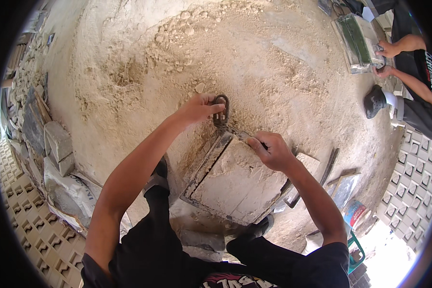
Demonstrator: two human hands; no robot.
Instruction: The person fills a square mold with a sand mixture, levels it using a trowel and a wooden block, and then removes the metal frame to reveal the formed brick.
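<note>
My left hand [200,110] grips a dark oval metal piece [225,115] with openings inside, standing upright at the far corner of a mould box. My right hand [272,150] is closed around a slim hand tool [242,134], whose thin end points at the foot of the oval piece. I cannot tell whether the two touch. Below both hands lies the square mould box [240,180], its pale top coated in powder and its dark edges caked with it.
Sandy powder and lumps [177,38] cover the ground ahead. At the far right another person's hands [391,49] hold a green-and-grey mould [355,43]. Concrete blocks [58,141] stand left; metal bars [330,165] and a bucket [355,213] lie right. Patterned blocks [410,168] fill both sides.
</note>
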